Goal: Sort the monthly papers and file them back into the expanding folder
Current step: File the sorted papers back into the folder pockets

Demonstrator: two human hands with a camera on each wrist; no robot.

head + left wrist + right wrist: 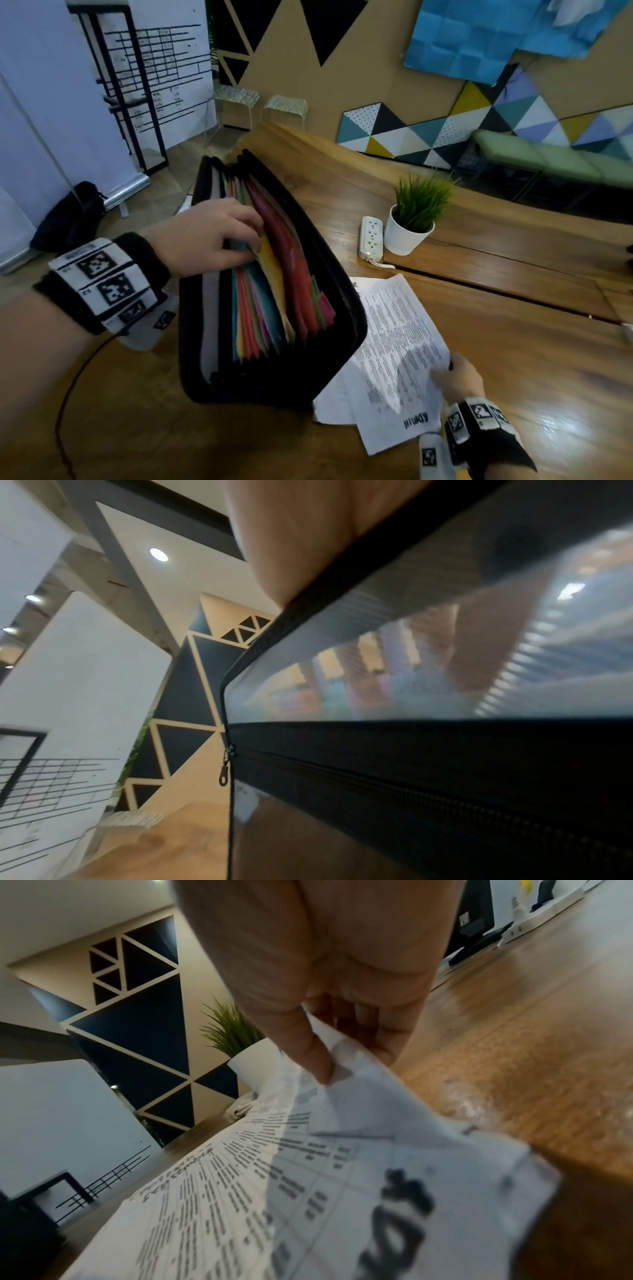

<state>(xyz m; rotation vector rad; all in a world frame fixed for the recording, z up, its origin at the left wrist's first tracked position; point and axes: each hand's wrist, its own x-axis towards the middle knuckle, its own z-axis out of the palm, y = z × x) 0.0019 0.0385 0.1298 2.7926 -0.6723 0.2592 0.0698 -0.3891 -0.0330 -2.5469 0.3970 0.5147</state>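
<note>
The black expanding folder [270,281] stood open on the wooden counter [513,342]; the left hand [205,236] reached into its coloured dividers [274,291], fingers apparently pinching one, though blur hid the grip. At the folder's 4 o'clock, the right hand [459,377] pinched a printed paper [397,349] by its edge; another sheet [334,401] lay beneath.

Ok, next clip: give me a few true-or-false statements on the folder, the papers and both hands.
1. The folder stands open on the table. True.
2. The left hand lies flat on the table. False: its fingers reach in among the coloured dividers.
3. The right hand pinches a printed sheet. True.
4. The potted plant stands left of the folder. False: it stands to its right, beside the power strip.
</note>
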